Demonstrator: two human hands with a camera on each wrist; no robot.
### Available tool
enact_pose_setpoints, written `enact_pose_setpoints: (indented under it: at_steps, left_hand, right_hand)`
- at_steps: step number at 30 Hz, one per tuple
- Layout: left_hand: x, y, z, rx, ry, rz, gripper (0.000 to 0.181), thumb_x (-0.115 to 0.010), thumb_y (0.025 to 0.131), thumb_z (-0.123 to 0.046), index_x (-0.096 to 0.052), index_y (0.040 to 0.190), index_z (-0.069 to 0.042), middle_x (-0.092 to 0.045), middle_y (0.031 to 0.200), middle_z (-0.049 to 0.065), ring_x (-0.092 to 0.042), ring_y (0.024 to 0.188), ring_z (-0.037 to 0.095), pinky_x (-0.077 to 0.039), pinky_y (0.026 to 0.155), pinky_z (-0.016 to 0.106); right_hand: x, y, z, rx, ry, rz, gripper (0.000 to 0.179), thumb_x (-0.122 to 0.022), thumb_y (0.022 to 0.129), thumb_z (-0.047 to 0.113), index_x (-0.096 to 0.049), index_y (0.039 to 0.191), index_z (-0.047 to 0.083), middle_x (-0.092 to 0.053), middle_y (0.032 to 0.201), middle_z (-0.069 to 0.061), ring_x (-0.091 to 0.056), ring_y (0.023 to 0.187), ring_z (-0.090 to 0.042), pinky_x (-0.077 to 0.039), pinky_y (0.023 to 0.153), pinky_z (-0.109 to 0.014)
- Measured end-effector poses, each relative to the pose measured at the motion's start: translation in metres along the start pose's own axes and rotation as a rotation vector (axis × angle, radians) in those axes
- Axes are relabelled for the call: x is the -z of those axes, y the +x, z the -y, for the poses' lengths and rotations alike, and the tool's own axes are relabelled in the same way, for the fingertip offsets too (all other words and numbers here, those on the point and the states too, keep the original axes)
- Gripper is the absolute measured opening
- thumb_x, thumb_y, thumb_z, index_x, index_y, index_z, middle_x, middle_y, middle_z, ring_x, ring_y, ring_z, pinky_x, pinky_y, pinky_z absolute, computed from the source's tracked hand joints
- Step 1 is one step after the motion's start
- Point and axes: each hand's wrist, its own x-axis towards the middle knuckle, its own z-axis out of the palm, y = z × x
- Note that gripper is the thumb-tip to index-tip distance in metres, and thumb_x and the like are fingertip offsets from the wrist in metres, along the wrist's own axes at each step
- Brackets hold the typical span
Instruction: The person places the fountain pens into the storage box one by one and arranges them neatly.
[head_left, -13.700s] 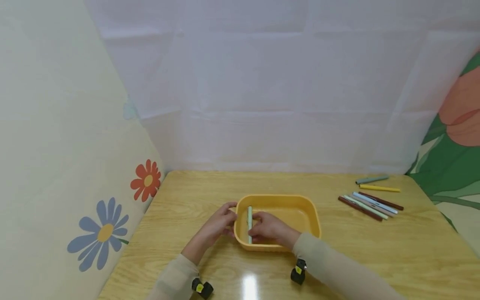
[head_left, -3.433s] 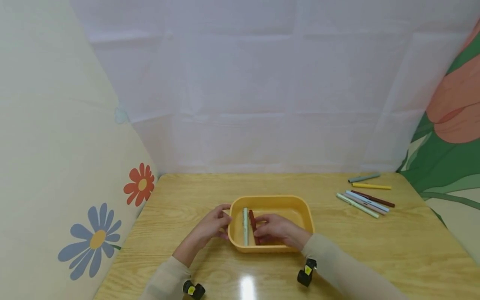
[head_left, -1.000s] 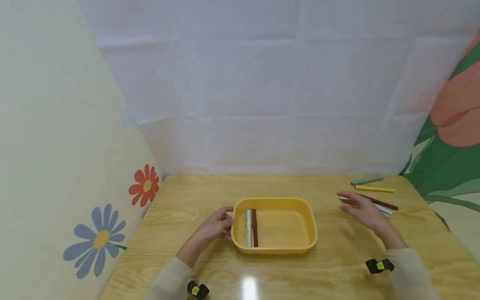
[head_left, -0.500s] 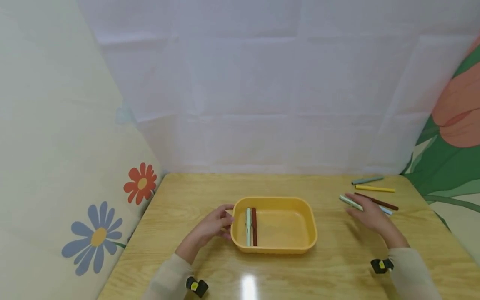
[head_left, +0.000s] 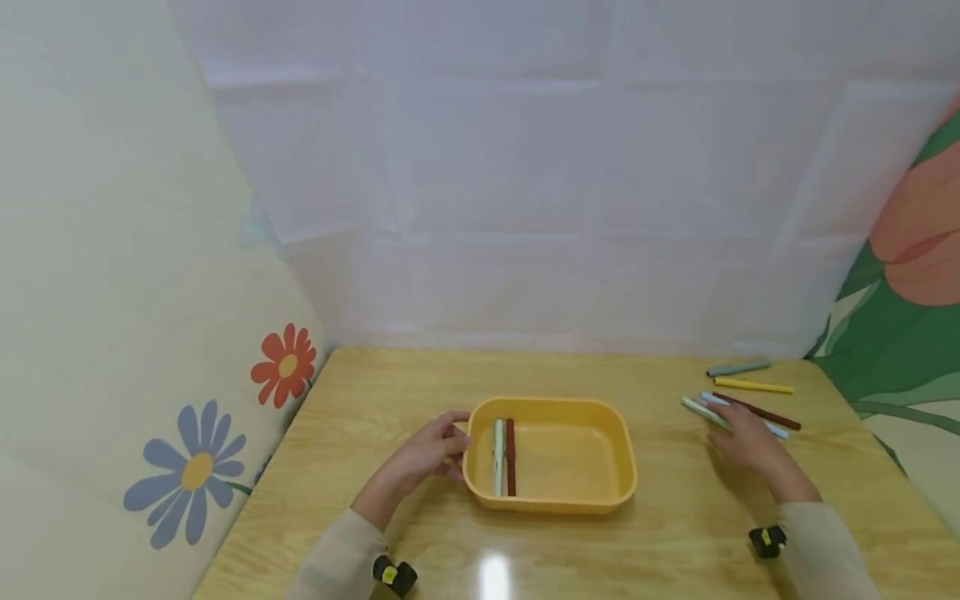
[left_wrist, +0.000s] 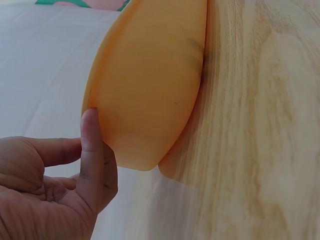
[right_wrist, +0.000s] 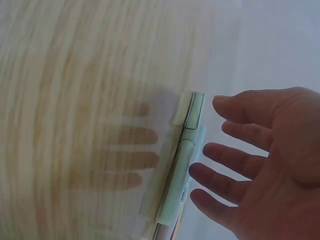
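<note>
A yellow tray [head_left: 570,454] stands mid-table, with a light green pen [head_left: 498,457] and a dark red pen [head_left: 511,457] side by side at its left end. Fingertips of my left hand [head_left: 427,454] touch the outer left wall near the rim, fingers bent but not visibly wrapped round it. At the right, my right hand [head_left: 750,442] hovers over the pen pile with fingers spread and nothing held. In the right wrist view another light green pen [right_wrist: 180,165] lies just beyond the fingertips. A pale blue pen [head_left: 778,430] is partly covered by this hand.
Behind the right hand lie a dark red pen [head_left: 772,414], a yellow pen [head_left: 753,386] and a grey-green pen [head_left: 738,368]. A white cloth [head_left: 480,208] hangs behind the table [head_left: 390,383]. Flower-printed cloths stand at both sides.
Earlier, one green pen lay in the tray; my right hand laid a dark red one beside it, then moved right to the pile. Lately it shifts slightly, uncovering the blue pen's end.
</note>
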Motion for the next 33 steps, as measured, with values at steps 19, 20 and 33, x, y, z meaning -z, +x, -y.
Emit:
enact_pose_setpoints:
  at_steps: [19,20,33]
  left_hand:
    - [0.001,-0.003,-0.003,-0.006,0.001,-0.006,0.047,-0.051,0.095,-0.013,-0.035,0.139,-0.005,-0.051,0.103,0.021,-0.058,0.077,0.023,-0.057,0.062,0.035]
    - [0.001,-0.003,-0.002,-0.005,-0.001,-0.006,0.048,-0.051,0.095,-0.013,-0.035,0.139,-0.005,-0.051,0.102,0.021,-0.058,0.077,0.023,-0.057,0.062,0.035]
    - [0.001,-0.001,-0.002,-0.009,0.011,-0.007,0.047,-0.050,0.095,-0.012,-0.035,0.139,-0.004,-0.051,0.103,0.021,-0.059,0.079,0.025,-0.056,0.062,0.035]
  right_hand:
    - [-0.005,0.003,-0.003,-0.042,-0.101,-0.046,0.040,-0.058,0.084,0.002,-0.052,0.121,-0.012,-0.051,0.110,-0.034,-0.051,0.100,-0.051,-0.045,0.081,-0.059]
    - [-0.005,0.003,-0.002,-0.038,-0.097,-0.046,0.039,-0.059,0.083,0.001,-0.053,0.119,-0.013,-0.052,0.108,-0.033,-0.052,0.099,-0.050,-0.045,0.080,-0.059]
    - [-0.002,0.010,0.004,-0.095,-0.028,0.037,0.021,-0.057,0.082,-0.001,-0.059,0.103,-0.003,-0.061,0.097,-0.020,-0.058,0.091,-0.036,-0.048,0.073,-0.049]
